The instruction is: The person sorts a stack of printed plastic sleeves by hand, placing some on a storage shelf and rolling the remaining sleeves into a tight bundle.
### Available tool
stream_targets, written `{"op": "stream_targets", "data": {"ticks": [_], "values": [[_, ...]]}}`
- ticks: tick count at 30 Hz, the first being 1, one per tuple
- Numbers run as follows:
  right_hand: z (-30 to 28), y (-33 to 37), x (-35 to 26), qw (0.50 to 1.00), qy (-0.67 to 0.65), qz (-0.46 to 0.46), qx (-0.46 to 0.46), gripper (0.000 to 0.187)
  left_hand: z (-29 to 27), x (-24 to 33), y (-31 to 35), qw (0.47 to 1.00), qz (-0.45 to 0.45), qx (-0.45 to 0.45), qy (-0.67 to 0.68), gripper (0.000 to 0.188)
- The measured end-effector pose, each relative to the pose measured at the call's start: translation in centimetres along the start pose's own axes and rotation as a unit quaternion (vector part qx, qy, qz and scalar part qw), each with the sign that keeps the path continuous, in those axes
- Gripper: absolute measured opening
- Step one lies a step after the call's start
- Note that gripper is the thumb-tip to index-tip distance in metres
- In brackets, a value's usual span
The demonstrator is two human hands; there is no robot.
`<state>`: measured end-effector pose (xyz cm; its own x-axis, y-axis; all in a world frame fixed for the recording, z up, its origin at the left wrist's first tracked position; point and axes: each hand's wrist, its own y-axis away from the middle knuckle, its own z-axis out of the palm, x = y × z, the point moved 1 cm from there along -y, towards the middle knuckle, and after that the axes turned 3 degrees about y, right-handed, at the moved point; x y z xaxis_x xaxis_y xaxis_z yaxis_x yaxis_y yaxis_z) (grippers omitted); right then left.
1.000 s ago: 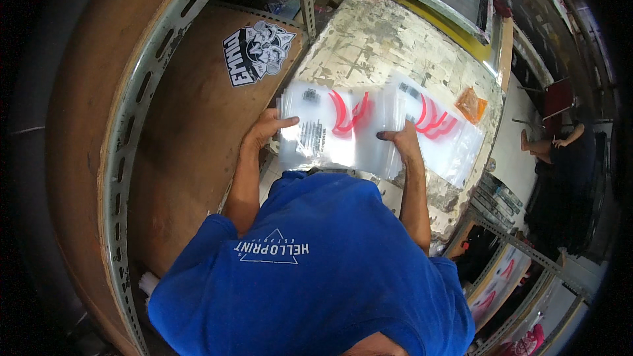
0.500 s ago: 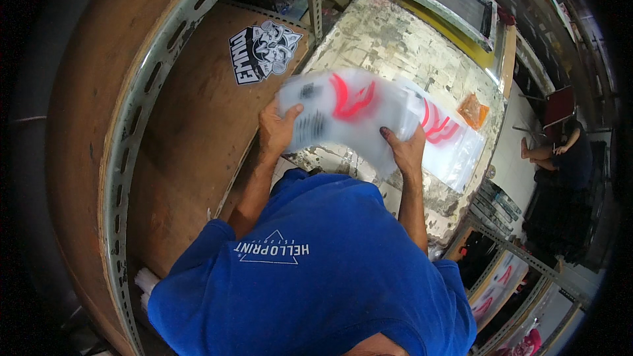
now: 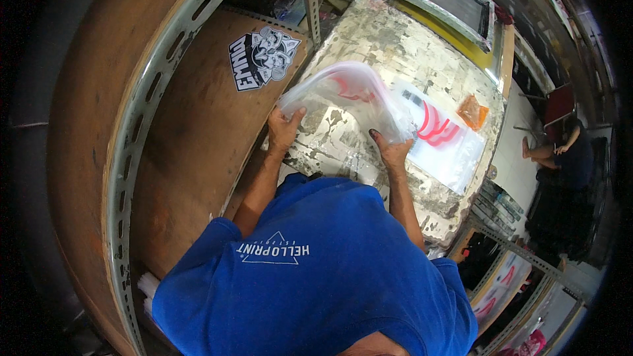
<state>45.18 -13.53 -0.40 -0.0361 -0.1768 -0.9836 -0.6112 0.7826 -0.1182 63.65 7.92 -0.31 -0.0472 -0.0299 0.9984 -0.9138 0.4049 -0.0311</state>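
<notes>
A stack of clear plastic bags (image 3: 359, 79) with pink print bows upward in an arch between my two hands. My left hand (image 3: 285, 128) grips its left end, thumb on the near side. The right end is pinched in my right hand (image 3: 390, 148), whose thumb tip is dark. Beneath the arch shows the worn, paint-flecked table (image 3: 330, 138). More printed plastic bags (image 3: 438, 135) with pink curved marks lie flat on the table, just right of my right hand.
An orange packet (image 3: 472, 112) lies beyond the flat bags. At the far end is a framed screen (image 3: 448, 0) over a yellow panel. A wooden shelf (image 3: 191, 132) with a metal post (image 3: 308, 0) and a black-and-white sticker (image 3: 264, 58) borders the left. Another person (image 3: 570, 151) sits far right.
The stack of plastic bags has gone from a flatter, tilted sheet to a high arch. Both hands have come down slightly toward me, and the right has moved a little left.
</notes>
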Motion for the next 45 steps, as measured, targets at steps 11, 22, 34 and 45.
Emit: {"op": "stream_targets", "data": {"ticks": [11, 22, 34, 45], "values": [[0.3, -0.6, 0.7, 0.997, 0.045, -0.054, 0.034, 0.04, 0.5, 1.3, -0.6, 0.995, 0.0, 0.068, -0.067, 0.036], [0.6, -1.5, 1.4, 0.99, 0.083, -0.089, 0.069, 0.045, 0.5, -0.7, -1.4, 0.998, -0.006, 0.056, -0.023, 0.029], [-14.9, -3.8, -7.0, 0.977, 0.065, 0.187, 0.074, 0.047, 12.6, 4.3, -4.6, 0.953, -0.106, -0.263, -0.106, 0.029], [-23.5, -4.6, -1.3, 0.955, 0.077, 0.272, 0.084, 0.051, 21.6, -1.2, -3.9, 0.927, -0.16, -0.336, -0.048, 0.031]]}}
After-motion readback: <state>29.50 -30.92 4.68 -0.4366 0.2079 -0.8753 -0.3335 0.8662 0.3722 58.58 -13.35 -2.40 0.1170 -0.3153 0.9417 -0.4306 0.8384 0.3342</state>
